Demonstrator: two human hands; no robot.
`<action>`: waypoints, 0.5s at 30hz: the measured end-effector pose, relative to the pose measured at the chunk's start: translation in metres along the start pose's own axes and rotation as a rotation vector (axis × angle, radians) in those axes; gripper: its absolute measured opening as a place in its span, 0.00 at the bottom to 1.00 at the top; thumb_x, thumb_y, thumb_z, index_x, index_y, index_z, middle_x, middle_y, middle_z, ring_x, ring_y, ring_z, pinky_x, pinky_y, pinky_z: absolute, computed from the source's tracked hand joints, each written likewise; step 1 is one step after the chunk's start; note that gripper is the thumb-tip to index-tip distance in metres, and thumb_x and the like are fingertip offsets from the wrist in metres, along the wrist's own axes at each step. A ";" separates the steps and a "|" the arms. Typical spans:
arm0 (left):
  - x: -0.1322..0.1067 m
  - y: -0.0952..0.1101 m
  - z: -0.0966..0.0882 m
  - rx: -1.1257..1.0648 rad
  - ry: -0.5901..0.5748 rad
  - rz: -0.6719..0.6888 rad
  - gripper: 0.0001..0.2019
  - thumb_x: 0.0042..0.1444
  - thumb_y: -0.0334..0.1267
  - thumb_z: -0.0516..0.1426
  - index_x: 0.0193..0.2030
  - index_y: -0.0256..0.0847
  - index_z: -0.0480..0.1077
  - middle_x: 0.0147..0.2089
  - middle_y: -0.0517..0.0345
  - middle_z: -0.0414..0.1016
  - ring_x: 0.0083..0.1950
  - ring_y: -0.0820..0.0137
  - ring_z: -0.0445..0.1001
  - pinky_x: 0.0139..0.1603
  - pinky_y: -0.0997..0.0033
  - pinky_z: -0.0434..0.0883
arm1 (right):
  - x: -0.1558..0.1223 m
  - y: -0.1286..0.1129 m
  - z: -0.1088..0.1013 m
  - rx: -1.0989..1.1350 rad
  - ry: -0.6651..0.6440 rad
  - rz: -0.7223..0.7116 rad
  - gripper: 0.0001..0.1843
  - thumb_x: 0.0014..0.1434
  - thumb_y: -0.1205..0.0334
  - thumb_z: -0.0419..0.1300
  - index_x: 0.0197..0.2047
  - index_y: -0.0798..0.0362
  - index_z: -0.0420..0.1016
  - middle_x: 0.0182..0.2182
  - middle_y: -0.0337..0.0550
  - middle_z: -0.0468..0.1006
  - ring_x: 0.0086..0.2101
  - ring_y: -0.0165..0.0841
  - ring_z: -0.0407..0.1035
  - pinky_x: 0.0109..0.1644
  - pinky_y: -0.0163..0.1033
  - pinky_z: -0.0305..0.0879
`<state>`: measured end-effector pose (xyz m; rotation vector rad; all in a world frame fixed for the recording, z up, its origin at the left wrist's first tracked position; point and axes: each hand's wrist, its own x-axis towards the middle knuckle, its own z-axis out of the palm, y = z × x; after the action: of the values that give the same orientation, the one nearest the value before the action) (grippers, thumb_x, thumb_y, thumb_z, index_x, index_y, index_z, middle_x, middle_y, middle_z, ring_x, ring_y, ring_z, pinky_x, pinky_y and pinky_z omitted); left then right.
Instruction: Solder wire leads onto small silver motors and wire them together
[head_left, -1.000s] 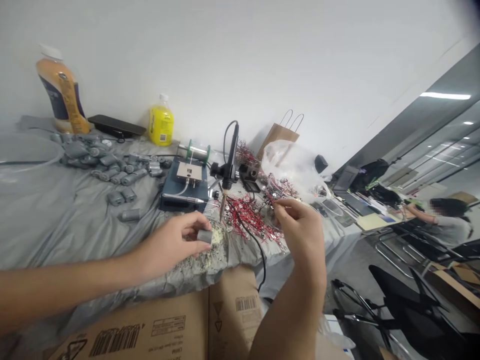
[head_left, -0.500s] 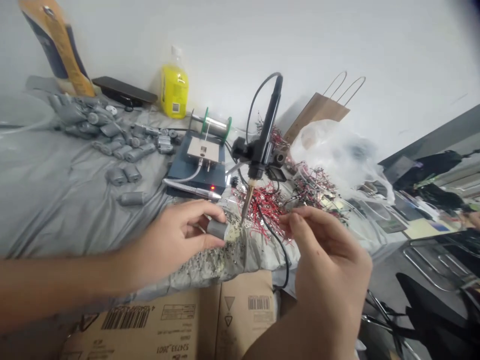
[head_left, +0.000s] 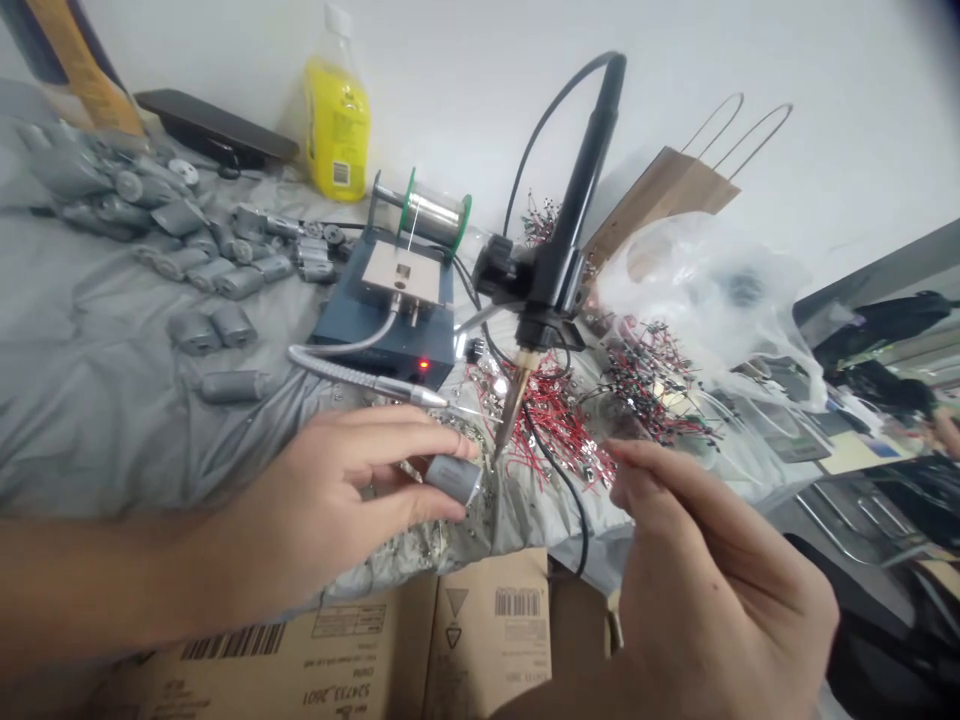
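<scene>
Between the thumb and fingers of my left hand [head_left: 352,485] is a grey cylindrical motor [head_left: 452,480], its end turned toward the soldering iron [head_left: 512,405]. The iron is clamped in a black stand with its tip pointing down, just right of the motor and apart from it. My right hand [head_left: 697,560] is closed in a pinch to the right of the iron; whatever its fingertips hold is too small to make out. A pile of red wires [head_left: 551,425] with metal ends lies behind, between the iron and my right hand.
A blue solder feeder [head_left: 382,310] with a solder spool [head_left: 439,215] stands behind my left hand. Grey motors [head_left: 180,215] are heaped at the left, near a yellow bottle [head_left: 337,130]. Red and black wires [head_left: 649,385] and a plastic bag [head_left: 720,290] lie right. Below is a cardboard box [head_left: 487,630].
The view has shifted closer to the bench. My left hand has tilted the motor and still holds it beside the iron; my right hand appears farther right and lower, still pinched.
</scene>
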<state>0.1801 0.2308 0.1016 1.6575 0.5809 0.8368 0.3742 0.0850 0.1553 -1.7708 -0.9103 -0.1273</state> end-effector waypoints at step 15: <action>-0.002 0.013 0.001 0.071 0.132 0.050 0.13 0.59 0.52 0.73 0.49 0.58 0.88 0.49 0.70 0.88 0.48 0.66 0.88 0.39 0.86 0.83 | -0.009 0.004 0.004 -0.003 -0.065 -0.038 0.06 0.66 0.56 0.76 0.47 0.41 0.92 0.34 0.36 0.87 0.32 0.29 0.80 0.33 0.29 0.74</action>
<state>0.1788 0.2257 0.1137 1.6953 0.6692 0.9772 0.3690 0.0836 0.1458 -1.7689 -0.9913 -0.0963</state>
